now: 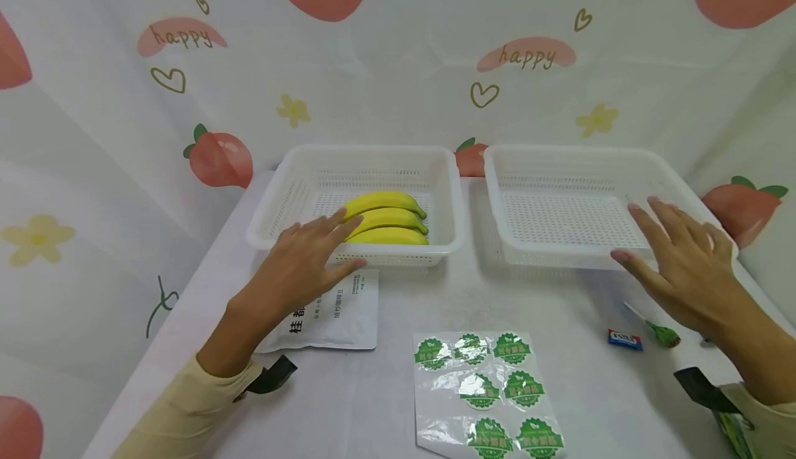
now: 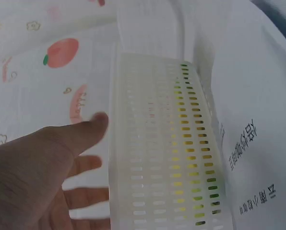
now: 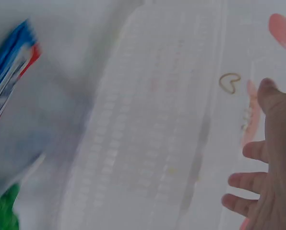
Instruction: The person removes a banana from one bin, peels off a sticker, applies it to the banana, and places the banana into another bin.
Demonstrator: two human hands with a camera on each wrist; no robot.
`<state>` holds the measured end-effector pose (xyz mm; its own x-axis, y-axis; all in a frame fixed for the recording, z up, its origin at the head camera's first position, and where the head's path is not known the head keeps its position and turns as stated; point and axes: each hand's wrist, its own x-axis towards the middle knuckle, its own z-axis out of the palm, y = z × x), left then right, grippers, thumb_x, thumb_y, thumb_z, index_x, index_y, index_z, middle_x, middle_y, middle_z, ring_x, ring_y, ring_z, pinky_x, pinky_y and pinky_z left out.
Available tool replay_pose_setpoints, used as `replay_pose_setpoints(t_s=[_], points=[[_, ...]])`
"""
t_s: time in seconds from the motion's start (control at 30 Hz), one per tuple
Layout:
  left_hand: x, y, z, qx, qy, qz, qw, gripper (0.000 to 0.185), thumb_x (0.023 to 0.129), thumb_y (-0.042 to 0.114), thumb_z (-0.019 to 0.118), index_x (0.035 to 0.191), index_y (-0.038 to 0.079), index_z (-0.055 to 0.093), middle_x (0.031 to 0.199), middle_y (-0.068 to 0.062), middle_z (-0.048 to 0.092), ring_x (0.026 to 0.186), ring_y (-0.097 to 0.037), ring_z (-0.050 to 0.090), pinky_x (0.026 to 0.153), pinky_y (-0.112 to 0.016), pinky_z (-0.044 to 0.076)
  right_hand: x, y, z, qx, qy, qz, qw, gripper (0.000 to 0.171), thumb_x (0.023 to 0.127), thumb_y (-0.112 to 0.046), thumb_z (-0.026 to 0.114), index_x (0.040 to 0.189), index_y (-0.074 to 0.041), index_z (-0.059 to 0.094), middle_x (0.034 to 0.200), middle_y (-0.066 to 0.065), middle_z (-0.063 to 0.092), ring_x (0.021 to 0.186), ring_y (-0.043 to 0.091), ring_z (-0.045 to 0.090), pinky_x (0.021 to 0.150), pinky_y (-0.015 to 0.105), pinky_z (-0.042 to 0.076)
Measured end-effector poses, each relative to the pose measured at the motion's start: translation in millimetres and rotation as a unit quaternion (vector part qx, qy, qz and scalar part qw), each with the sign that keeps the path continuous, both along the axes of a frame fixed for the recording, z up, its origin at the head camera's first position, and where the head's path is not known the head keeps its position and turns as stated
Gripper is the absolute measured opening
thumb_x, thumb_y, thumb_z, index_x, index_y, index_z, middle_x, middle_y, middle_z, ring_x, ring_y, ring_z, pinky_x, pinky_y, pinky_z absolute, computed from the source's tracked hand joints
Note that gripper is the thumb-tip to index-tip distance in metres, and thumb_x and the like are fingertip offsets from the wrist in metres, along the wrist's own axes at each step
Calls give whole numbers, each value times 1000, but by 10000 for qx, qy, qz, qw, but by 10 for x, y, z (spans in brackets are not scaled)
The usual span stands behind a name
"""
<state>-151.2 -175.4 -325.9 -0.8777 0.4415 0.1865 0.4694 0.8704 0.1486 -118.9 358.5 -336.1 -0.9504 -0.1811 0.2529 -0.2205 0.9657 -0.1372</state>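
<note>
Both hands spread wide, gripping nothing: left hand (image 1: pixel 305 255) over bananas (image 1: pixel 387 218) in left basket (image 1: pixel 273 211), right hand (image 1: pixel 680 258) at bare right basket (image 1: pixel 497 189); stickers (image 1: pixel 488 393) untouched.

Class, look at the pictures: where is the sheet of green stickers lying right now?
In the head view, the sticker sheet lies flat on the table, front and centre, right of the white pouch.

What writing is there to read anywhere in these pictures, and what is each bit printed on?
"happy" on the backdrop cloth, printed twice, each time over a pink patch.
Large black Chinese characters on the white pouch beside the left hand: partly covered, not readable for sure.
Green round stickers on the sheet: print too small to read.
Small blue and red packet: label too small to read.
</note>
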Motion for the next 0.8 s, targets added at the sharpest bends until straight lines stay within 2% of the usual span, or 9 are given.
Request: replay_pose_setpoints(t_s=[0.07, 0.13, 0.33, 0.4, 0.47, 0.53, 0.57, 0.7, 0.8], points=[[-15, 14, -10, 342, 91, -275, 9990, 61, 101, 43, 72, 154, 17, 57, 155, -10, 59, 141, -37, 57, 113, -63, 44, -9, -91, 35, -334, 126, 229, 9991, 80, 107, -45, 55, 170, -11, 19, 174, 26, 16, 159, 51, 11, 122, 76, -3], [-28, 34, -20, 599, 130, -458, 9971, 50, 100, 37, 75, 144, 16, 67, 142, -8, 69, 133, -34, 64, 108, -57, 50, -27, -202, 76, -612, 288, 452, 9967, 77, 104, -38, 64, 167, -8, 30, 170, 27, 28, 156, 52, 21, 122, 77, 6], [-81, 62, -30, 945, 56, -590, 9938, 35, 96, 24, 81, 129, 14, 78, 123, -3, 79, 117, -29, 73, 98, -49, 57, -133, -674, 165, -1362, 710, 1010, 9830, 65, 96, -23, 79, 152, -2, 53, 157, 24, 48, 143, 50, 43, 114, 74, 33], [-104, 59, -23, 1040, -79, -561, 9930, 35, 94, 22, 82, 128, 15, 79, 121, -2, 79, 115, -28, 73, 96, -48, 58, -176, -837, 178, -1551, 854, 1275, 9759, 60, 94, -18, 81, 148, -3, 58, 151, 20, 55, 138, 45, 50, 117, 54, 44], [-127, 53, -12, 1174, -229, -559, 9912, 33, 94, 20, 82, 126, 14, 79, 119, -2, 80, 115, -28, 73, 97, -48, 58, -226, -990, 184, -1756, 972, 1607, 9664, 56, 92, -13, 82, 144, -4, 62, 145, 16, 61, 133, 39, 57, 113, 29, 47], [-146, 50, -1, 1274, -384, -544, 9896, 32, 94, 20, 82, 125, 13, 80, 119, -3, 80, 116, -29, 73, 99, -49, 56, -277, -1139, 191, -1923, 1008, 1886, 9577, 51, 91, -8, 82, 139, -5, 66, 139, 12, 65, 125, 33, 63, 99, 11, 46], [-152, 50, 4, 1321, -464, -530, 9887, 32, 94, 20, 82, 125, 13, 80, 119, -3, 80, 117, -29, 73, 100, -50, 56, -309, -1212, 191, -2012, 995, 2019, 9533, 49, 90, -6, 82, 137, -6, 68, 136, 9, 68, 122, 30, 65, 93, 8, 44], [-167, 52, 13, 1463, -769, -424, 9853, 32, 95, 20, 81, 126, 13, 79, 123, -4, 79, 122, -30, 70, 104, -51, 54, -439, -1504, 206, -2308, 606, 2344, 9424, 40, 94, -9, 80, 132, -7, 70, 129, 7, 72, 111, 26, 70, 84, 32, 59], [-171, 59, 14, 1511, -909, -370, 9836, 32, 96, 22, 80, 126, 13, 79, 124, -3, 78, 124, -29, 70, 105, -51, 53, -556, -1718, 227, -2579, 61, 2433, 9350, 37, 97, -14, 79, 132, -6, 71, 130, 7, 73, 108, 24, 72, 89, 46, 61]])
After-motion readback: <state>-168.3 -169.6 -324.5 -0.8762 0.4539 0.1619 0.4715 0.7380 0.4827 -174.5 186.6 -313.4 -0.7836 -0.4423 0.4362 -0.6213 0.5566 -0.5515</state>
